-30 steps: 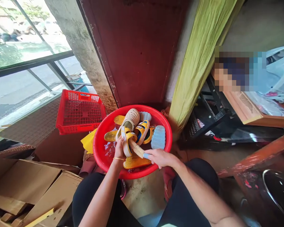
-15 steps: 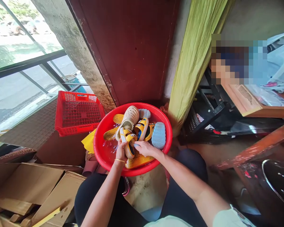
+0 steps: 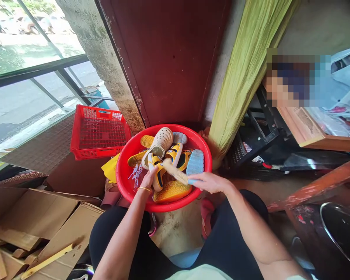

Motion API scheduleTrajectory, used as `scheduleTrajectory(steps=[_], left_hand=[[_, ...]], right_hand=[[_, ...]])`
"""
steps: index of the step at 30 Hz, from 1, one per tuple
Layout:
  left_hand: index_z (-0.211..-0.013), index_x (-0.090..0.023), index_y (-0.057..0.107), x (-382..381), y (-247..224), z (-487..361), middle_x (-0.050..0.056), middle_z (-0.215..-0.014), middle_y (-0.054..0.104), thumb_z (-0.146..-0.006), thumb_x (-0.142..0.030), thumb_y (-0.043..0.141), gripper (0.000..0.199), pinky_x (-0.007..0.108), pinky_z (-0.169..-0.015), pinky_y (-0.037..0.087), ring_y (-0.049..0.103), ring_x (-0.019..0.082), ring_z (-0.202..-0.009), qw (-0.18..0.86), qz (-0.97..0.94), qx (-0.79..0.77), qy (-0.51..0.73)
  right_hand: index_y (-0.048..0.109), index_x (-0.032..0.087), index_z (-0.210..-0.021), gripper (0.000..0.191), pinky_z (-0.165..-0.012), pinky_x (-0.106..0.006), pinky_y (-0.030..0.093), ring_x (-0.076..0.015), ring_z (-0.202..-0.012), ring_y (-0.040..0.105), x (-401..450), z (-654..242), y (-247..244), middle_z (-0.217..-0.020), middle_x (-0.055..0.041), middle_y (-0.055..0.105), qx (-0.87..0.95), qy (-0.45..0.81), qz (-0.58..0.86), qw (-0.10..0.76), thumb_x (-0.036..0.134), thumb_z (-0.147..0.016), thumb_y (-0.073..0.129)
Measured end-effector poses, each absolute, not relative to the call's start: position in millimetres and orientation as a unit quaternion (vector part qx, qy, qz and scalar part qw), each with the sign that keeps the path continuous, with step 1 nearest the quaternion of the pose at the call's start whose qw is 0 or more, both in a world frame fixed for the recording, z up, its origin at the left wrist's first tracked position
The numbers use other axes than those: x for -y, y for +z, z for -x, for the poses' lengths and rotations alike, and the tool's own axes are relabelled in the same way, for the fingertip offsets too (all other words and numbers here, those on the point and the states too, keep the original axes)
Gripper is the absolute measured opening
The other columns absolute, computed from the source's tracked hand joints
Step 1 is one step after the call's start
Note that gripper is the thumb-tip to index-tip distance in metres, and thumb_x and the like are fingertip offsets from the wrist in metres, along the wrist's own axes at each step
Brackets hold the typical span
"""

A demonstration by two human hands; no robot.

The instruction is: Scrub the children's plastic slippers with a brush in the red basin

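A round red basin (image 3: 121, 186) holds several sandals and some water. My left hand (image 3: 148, 179) grips a yellow sandal (image 3: 156, 182) with a white strap edge over the basin's front half. In my right hand (image 3: 207, 182) is a brush (image 3: 176, 172) with pale bristles and a blue handle; its bristle tip is at the held sandal's upper right. Behind these lies a beige clog (image 3: 162, 140). A blue-grey sole (image 3: 195, 162) rests at the right side, and a yellow sole (image 3: 172, 191) lies below the brush.
A red plastic crate (image 3: 100, 132) stands left of the basin, above cardboard boxes (image 3: 37, 214). A dark red door (image 3: 169, 58) and a yellow-green curtain (image 3: 236, 81) are behind. To the right are a wooden tabletop (image 3: 306, 124) and a red wooden frame (image 3: 317, 186).
My right hand has moved right, away from the held sandal, and the brush's bristles now show. The view has shifted slightly.
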State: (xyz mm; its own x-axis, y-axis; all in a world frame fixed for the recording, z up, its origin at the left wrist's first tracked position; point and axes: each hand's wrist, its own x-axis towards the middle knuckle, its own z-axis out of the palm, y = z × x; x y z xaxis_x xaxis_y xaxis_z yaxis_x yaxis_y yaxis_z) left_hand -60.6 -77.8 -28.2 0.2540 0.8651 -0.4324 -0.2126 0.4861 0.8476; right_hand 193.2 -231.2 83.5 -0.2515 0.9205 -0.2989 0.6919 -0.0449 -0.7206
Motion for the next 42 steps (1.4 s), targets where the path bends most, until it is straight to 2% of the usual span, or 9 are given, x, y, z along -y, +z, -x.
scheduleTrajectory(steps=[4,9,14,19,24,28,32,36,42], left_hand=[[-0.125,-0.017,0.068,90.0,-16.3,56.5,0.01,-0.112,0.076,-0.067,-0.041,0.083,0.065,0.034,-0.083,0.057,0.072,0.03,-0.104,0.697,-0.396,-0.464,0.378],[-0.132,-0.017,0.066,103.2,-7.3,55.9,0.011,-0.129,0.071,-0.076,-0.045,0.073,0.063,0.04,-0.102,0.051,0.062,0.034,-0.125,0.609,-0.518,-0.457,0.39],[-0.143,-0.019,0.059,100.3,-16.9,62.2,0.014,-0.144,0.059,-0.074,-0.044,0.074,0.075,0.046,-0.118,0.039,0.05,0.035,-0.139,0.428,-0.69,-0.457,0.363],[-0.145,-0.019,0.053,89.3,-32.8,62.5,0.016,-0.142,0.058,-0.074,-0.05,0.072,0.08,0.054,-0.112,0.043,0.055,0.037,-0.132,0.303,-0.737,-0.526,0.298],[-0.14,-0.019,0.055,88.1,-27.7,61.4,0.014,-0.137,0.062,-0.078,-0.051,0.068,0.071,0.049,-0.108,0.047,0.058,0.034,-0.127,0.26,-0.787,-0.474,0.297],[-0.153,-0.01,0.04,99.3,-15.7,55.2,0.023,-0.142,0.057,-0.079,-0.053,0.067,0.09,0.053,-0.106,0.044,0.055,0.04,-0.129,0.14,-0.816,-0.51,0.233],[-0.159,-0.006,0.029,109.5,-12.7,51.0,0.027,-0.146,0.053,-0.079,-0.048,0.069,0.099,0.053,-0.112,0.037,0.05,0.042,-0.135,0.038,-0.821,-0.532,0.205],[-0.16,-0.005,0.027,114.7,-13.3,53.0,0.027,-0.148,0.052,-0.081,-0.043,0.067,0.096,0.053,-0.113,0.035,0.05,0.041,-0.135,0.013,-0.823,-0.526,0.212],[-0.157,-0.007,0.034,115.9,-11.3,52.1,0.026,-0.149,0.052,-0.079,-0.039,0.069,0.092,0.054,-0.116,0.034,0.049,0.041,-0.137,0.038,-0.819,-0.523,0.232]], right_hand=[[0.057,0.026,-0.15,0.05,-0.097,-0.029,0.05,-0.0216,-0.112,0.068,222.9,-169.7,74.8,-0.132,-0.0065,0.071,0.663,0.27,0.659,0.23,0.029,-0.101,0.046],[0.035,0.03,-0.163,0.058,-0.088,-0.032,0.054,-0.0255,-0.105,0.072,189.1,-121.8,57.7,-0.125,-0.0126,0.073,0.661,0.174,0.721,0.113,0.03,-0.105,0.039],[0.045,0.025,-0.157,0.052,-0.089,-0.029,0.053,-0.0231,-0.108,0.072,165.3,-143.5,60.5,-0.121,-0.0112,0.076,0.61,0.185,0.759,0.136,0.026,-0.106,0.039],[0.047,0.025,-0.157,0.052,-0.09,-0.028,0.053,-0.021,-0.108,0.071,176.0,-148.1,50.6,-0.127,-0.0089,0.074,0.644,0.124,0.726,0.208,0.03,-0.106,0.039],[0.046,0.025,-0.158,0.052,-0.087,-0.027,0.054,-0.0203,-0.102,0.073,175.8,-161.8,40.6,-0.116,-0.0093,0.077,0.615,0.139,0.762,0.147,0.028,-0.106,0.039],[0.046,0.025,-0.157,0.052,-0.091,-0.028,0.053,-0.0217,-0.107,0.071,180.5,-170.4,46.6,-0.123,-0.01,0.075,0.593,0.13,0.784,0.126,0.027,-0.106,0.035],[0.033,0.036,-0.163,0.056,-0.084,-0.033,0.056,-0.0239,-0.095,0.074,197.6,-152.9,48.0,-0.118,-0.0099,0.073,0.654,0.122,0.742,0.08,0.033,-0.108,0.03],[0.035,0.034,-0.162,0.056,-0.082,-0.033,0.056,-0.0255,-0.096,0.073,198.5,-159.9,45.2,-0.118,-0.0118,0.072,0.59,0.138,0.795,0.026,0.03,-0.107,0.029],[0.028,0.034,-0.165,0.058,-0.086,-0.034,0.056,-0.0251,-0.099,0.073,199.8,-155.5,38.2,-0.123,-0.0105,0.072,0.625,0.135,0.764,0.085,0.036,-0.108,0.031]])
